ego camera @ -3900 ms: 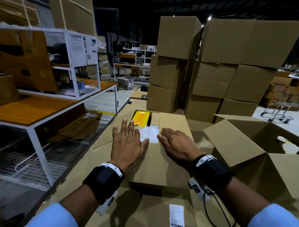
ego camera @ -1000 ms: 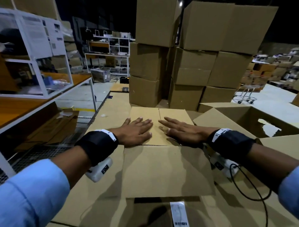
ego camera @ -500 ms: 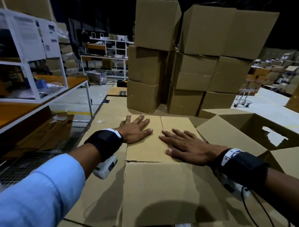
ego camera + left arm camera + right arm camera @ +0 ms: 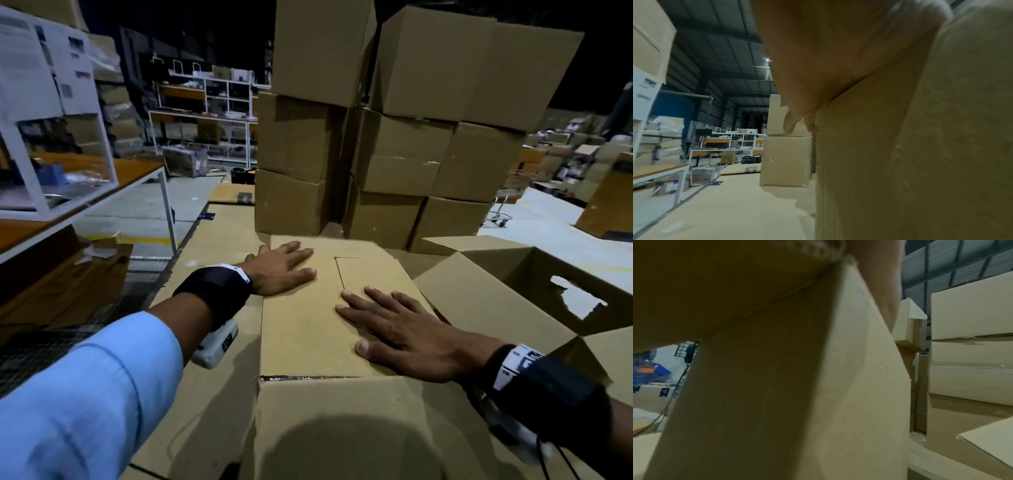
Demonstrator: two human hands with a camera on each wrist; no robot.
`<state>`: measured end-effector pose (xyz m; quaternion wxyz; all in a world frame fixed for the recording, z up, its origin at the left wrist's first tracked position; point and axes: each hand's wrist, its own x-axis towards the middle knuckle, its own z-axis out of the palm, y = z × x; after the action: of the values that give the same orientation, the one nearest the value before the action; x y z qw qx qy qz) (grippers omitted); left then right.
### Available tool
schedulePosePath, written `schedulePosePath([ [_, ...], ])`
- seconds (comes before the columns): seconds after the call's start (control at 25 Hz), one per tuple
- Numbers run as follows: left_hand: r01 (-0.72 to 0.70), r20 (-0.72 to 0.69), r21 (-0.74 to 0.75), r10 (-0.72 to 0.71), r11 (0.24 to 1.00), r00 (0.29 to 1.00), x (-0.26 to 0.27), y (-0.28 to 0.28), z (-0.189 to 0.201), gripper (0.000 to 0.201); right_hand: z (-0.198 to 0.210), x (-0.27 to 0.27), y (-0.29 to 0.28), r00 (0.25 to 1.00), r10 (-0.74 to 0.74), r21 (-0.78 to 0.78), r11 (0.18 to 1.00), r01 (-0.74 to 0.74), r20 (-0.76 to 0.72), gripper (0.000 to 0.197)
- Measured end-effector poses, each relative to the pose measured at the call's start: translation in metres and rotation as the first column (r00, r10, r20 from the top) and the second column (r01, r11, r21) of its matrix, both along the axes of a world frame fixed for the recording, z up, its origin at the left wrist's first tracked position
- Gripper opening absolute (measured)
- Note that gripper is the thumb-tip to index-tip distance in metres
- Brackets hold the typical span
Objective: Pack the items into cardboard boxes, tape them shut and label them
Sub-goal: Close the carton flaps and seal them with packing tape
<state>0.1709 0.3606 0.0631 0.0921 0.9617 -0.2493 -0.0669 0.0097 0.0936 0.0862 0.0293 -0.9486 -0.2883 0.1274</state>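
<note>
My left hand [image 4: 281, 269] lies flat on the closed top flaps of the plain brown cardboard box [image 4: 308, 329] in front of me, fingers straight and spread, palm at the box's left edge near its far left corner. My right hand [image 4: 407, 334] lies flat too, fingers straight and fanned toward the far edge, pressing the top down at the right side; neither hand grips anything. The flaps meet along a seam [image 4: 339, 274] that runs between my two hands, and a flap at the near edge hangs down the front. The box stands on a floor layer of flattened brown cardboard sheets [image 4: 219, 240].

From the left wrist view I see the underside of my palm [image 4: 838, 53] on the box's top edge and the box's left wall [image 4: 869, 162] dropping below it. The right wrist view shows mostly the box's right wall [image 4: 797, 386]; my fingers there are out of sight.

Just to the right an open brown cardboard box with a cut hand-hole [image 4: 534, 294] stands with flaps raised. Beyond the far edge rises a stack of sealed brown cartons [image 4: 394, 144]. At left stands a white metal-framed table with an orange wooden top [image 4: 137, 171].
</note>
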Motion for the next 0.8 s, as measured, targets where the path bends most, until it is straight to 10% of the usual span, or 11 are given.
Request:
schedulePosePath([
  [0.56,0.215,0.525,-0.341,-0.004,0.915,0.851,-0.053,0.0,0.016,0.117,0.004,-0.003,-0.001,0.997,-0.032,0.072,0.997,0.028,0.064,0.063],
  [0.8,0.263,0.497,-0.269,-0.1,0.927,0.862,-0.089,0.015,0.025,0.038,0.011,-0.008,0.001,0.989,-0.084,0.147,0.987,0.067,0.118,0.066],
])
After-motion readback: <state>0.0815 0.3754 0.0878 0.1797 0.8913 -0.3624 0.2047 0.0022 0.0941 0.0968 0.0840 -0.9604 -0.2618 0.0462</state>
